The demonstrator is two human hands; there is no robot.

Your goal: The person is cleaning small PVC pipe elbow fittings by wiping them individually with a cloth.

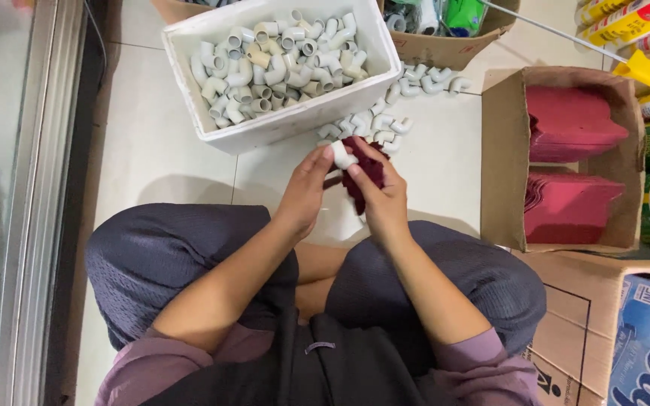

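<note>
I sit cross-legged on a white tiled floor. My left hand [306, 188] pinches a white plastic pipe elbow [342, 156]. My right hand [382, 197] holds a dark red cloth [364, 167] pressed against that elbow. Both hands meet just in front of my knees. Right beyond them, a small heap of white elbows [374, 124] lies on the floor. Behind that stands a white foam box [280, 124] filled with several more white pipe elbows [276, 64].
A cardboard box [502, 158] at right holds stacks of pink-red cloths [569, 169]. Printed cartons [626, 331] sit at lower right, cans and tubes along the right edge. Another cardboard box [445, 45] stands at the top. A glass cabinet with a metal frame [39, 188] runs down the left.
</note>
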